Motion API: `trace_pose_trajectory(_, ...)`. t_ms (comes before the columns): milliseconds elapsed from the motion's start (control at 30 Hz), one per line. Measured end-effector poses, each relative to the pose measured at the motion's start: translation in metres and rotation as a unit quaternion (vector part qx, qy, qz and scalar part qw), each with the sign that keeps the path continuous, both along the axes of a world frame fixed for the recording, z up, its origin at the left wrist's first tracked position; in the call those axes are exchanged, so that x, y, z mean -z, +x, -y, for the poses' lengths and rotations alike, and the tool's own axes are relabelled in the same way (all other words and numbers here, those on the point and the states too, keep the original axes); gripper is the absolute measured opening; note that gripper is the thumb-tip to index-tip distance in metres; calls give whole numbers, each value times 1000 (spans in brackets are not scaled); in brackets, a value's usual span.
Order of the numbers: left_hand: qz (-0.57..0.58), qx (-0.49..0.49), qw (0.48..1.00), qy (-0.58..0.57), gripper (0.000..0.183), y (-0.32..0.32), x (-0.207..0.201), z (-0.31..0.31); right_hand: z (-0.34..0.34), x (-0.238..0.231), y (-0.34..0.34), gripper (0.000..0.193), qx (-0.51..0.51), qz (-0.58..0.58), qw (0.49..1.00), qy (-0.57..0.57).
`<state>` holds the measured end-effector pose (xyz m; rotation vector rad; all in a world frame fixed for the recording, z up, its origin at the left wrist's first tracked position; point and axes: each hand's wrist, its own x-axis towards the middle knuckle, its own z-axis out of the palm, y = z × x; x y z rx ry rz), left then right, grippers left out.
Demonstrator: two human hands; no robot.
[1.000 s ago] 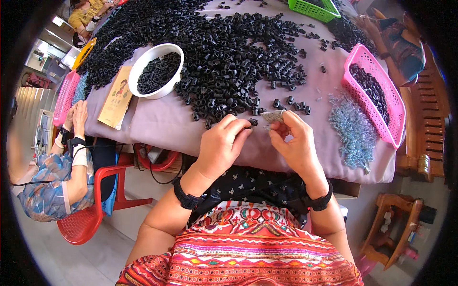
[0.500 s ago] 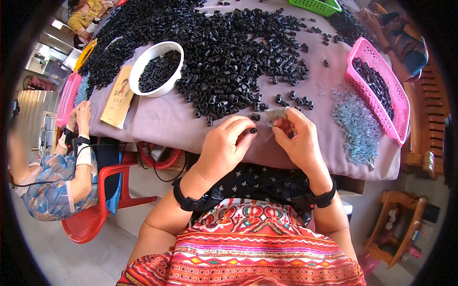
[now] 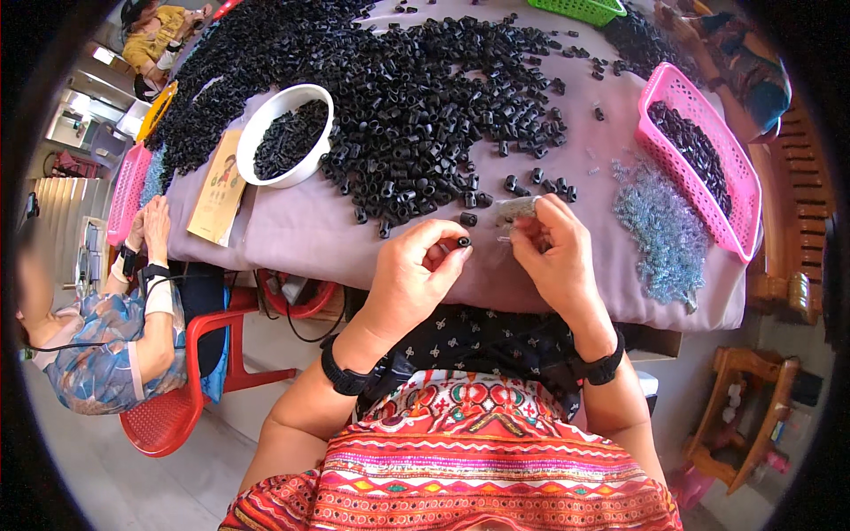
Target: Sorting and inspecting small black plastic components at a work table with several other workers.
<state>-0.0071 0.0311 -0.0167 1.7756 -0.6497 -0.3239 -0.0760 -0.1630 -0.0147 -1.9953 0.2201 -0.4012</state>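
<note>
Pinched between the thumb and index finger of my left hand (image 3: pixel 409 273) is a small hollow black plastic tube (image 3: pixel 463 242), its open end facing right. A short gap to the right, my right hand (image 3: pixel 560 257) is closed, thumb against fingers. A greyish covering (image 3: pixel 516 209) shows at its index fingertip, and a tiny clear piece (image 3: pixel 504 239) pokes out at the pinch. Just beyond the hands spreads a large pile of black tube pieces (image 3: pixel 407 150). A heap of small clear bluish plastic pieces (image 3: pixel 660 234) lies to the right of my right hand.
A white bowl (image 3: pixel 325 133) of black parts stands left, beside a yellow printed paper packet (image 3: pixel 212 199). On the right is a pink basket (image 3: pixel 744 239) with black parts; a green basket (image 3: pixel 580 11) sits far back. A person (image 3: pixel 115 345) sits left on a red chair (image 3: pixel 181 416).
The view has shifted slightly. Both hands keep their grips, and the left hand with the black tube sits a touch farther from the right one.
</note>
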Motion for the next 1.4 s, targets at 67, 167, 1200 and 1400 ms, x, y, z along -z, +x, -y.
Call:
trace_pose_trajectory(67,-9,-16,1000,0,14,2,4,-3,4,-3,1,19,28,25,998,-44)
trace_pose_trajectory(167,-43,-24,999,1,13,1,-2,-4,13,-4,1,18,59,15,998,-25)
trace_pose_trajectory(1200,78,-13,997,-26,14,8,8,1,2,-13,104,15,-121,14,947,-297)
trace_pose_trajectory(1400,69,-21,997,-38,16,8,11,1,0,-38,78,16,-94,-3,968,-234)
